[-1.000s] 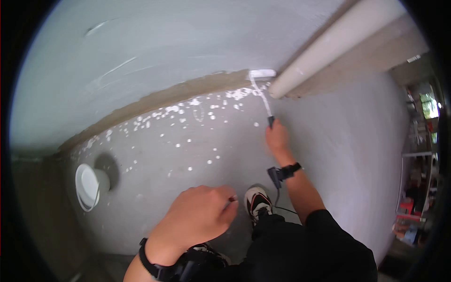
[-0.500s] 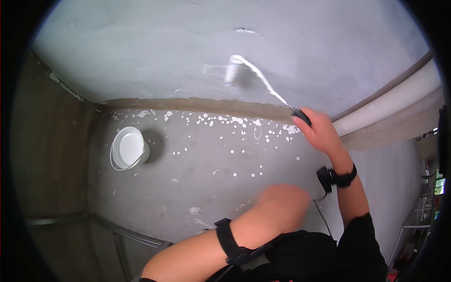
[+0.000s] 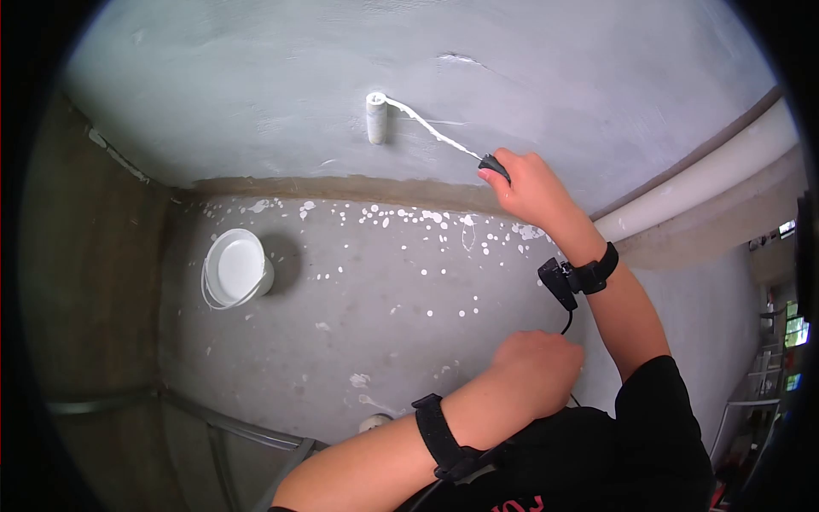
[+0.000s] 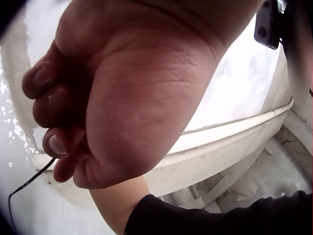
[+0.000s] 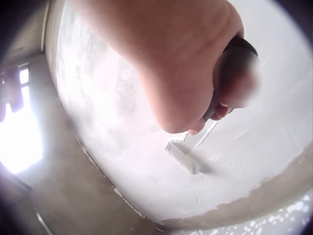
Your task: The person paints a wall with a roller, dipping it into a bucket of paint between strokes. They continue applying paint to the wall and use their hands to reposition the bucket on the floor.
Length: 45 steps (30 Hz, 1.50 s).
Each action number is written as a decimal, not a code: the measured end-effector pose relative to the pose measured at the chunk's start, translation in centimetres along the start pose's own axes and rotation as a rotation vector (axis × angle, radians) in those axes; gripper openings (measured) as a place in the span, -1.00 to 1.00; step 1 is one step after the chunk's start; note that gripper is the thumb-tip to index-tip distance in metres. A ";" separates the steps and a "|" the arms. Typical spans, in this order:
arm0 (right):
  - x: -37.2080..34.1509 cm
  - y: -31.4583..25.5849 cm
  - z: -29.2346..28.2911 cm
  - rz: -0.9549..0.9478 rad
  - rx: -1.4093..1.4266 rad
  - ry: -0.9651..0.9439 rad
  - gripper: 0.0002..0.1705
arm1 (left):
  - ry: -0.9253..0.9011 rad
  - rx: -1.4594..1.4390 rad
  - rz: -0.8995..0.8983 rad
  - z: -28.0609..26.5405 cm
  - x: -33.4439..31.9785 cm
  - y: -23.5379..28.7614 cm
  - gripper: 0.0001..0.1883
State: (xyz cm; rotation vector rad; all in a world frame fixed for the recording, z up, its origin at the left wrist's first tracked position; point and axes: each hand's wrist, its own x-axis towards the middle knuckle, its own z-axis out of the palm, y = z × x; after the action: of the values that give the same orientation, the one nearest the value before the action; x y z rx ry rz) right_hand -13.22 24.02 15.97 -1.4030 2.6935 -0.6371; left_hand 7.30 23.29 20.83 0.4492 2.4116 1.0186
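Observation:
My right hand (image 3: 537, 192) grips the dark handle (image 3: 493, 166) of a paint roller, thumb along it. Its white-coated wire frame (image 3: 435, 134) runs left to the paint-covered roller sleeve (image 3: 376, 119), which stands upright against the grey-white wall (image 3: 256, 94). In the right wrist view the sleeve (image 5: 182, 157) lies at the wall beyond the hand, among wet-looking streaks. My left hand (image 3: 537, 371) is held before the body, away from the roller. The left wrist view shows its fingers (image 4: 51, 107) curled toward the palm, nothing seen in them.
A white bucket (image 3: 239, 266) with pale paint stands on the grey floor (image 3: 358, 333) at the left. White drips dot the floor along the wall's bare brown strip (image 3: 341, 189). A pale pipe (image 3: 708, 175) runs at the right. Metal rails (image 3: 230, 427) lie lower left. A cable (image 3: 567, 322) hangs from the right wrist.
From low beside the pipe, the roller has gone up and left onto the wall, the right hand with it. The view has swung round, and the left hand now appears farther right.

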 end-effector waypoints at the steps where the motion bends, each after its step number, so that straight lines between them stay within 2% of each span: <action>1: -0.5 0.5 -0.2 0.010 -0.002 0.004 -0.63 | -0.008 0.003 0.007 0.2 0.1 -0.1 -0.81; 4: -2.2 2.5 -0.6 0.063 -0.038 0.028 -0.65 | 0.003 -0.012 0.007 0.4 0.3 -0.5 -0.80; 7: -4.2 4.7 -1.1 -0.032 -0.049 0.108 -0.66 | -0.049 0.006 -0.053 0.4 0.7 -0.7 -0.79; 13: -9.1 7.9 -2.4 0.145 -0.104 0.147 -0.69 | -0.016 0.007 -0.092 0.1 1.1 -0.9 -0.78; 15: -10.8 8.7 -2.7 0.252 -0.058 0.160 -0.70 | 0.012 -0.006 -0.070 0.3 1.3 -0.9 -0.77; 19: -15.1 12.3 -2.8 0.333 -0.018 0.216 -0.70 | 0.031 -0.002 -0.036 1.0 1.7 -1.2 -0.77; 24: -18.5 14.4 -3.5 0.511 0.004 0.244 -0.71 | 0.018 -0.007 -0.094 1.2 2.2 -1.4 -0.78; 28: -21.2 15.7 -3.1 0.434 0.017 0.294 -0.71 | 0.005 -0.007 -0.085 1.5 2.6 -1.7 -0.78; 30: -22.0 15.4 -2.4 0.415 0.015 0.188 -0.70 | -0.019 -0.002 -0.112 1.5 2.7 -1.9 -0.79; 34: -18.2 13.2 1.5 0.346 0.017 0.062 -0.70 | 0.032 -0.029 -0.115 1.8 2.9 -2.6 -0.80; 36: -14.7 10.6 2.5 0.237 0.068 0.059 -0.69 | 0.129 -0.036 -0.017 2.7 3.0 -3.0 -0.80; 40: -8.0 5.1 3.6 0.144 0.144 -0.001 -0.68 | 0.073 -0.047 -0.070 2.5 3.0 -2.7 -0.81; 42: -5.3 3.1 4.2 0.103 0.044 -0.037 -0.66 | 0.037 -0.042 -0.075 2.2 2.9 -2.6 -0.80; 45: -2.7 1.5 5.4 0.079 0.055 -0.010 -0.62 | 0.120 -0.043 -0.049 1.9 2.3 -2.5 -0.80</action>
State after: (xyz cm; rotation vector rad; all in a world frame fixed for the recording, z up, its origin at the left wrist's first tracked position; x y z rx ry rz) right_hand -11.63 25.05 10.04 -1.2772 2.6861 -0.6908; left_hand 6.13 23.80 17.12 0.3210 2.4878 1.1017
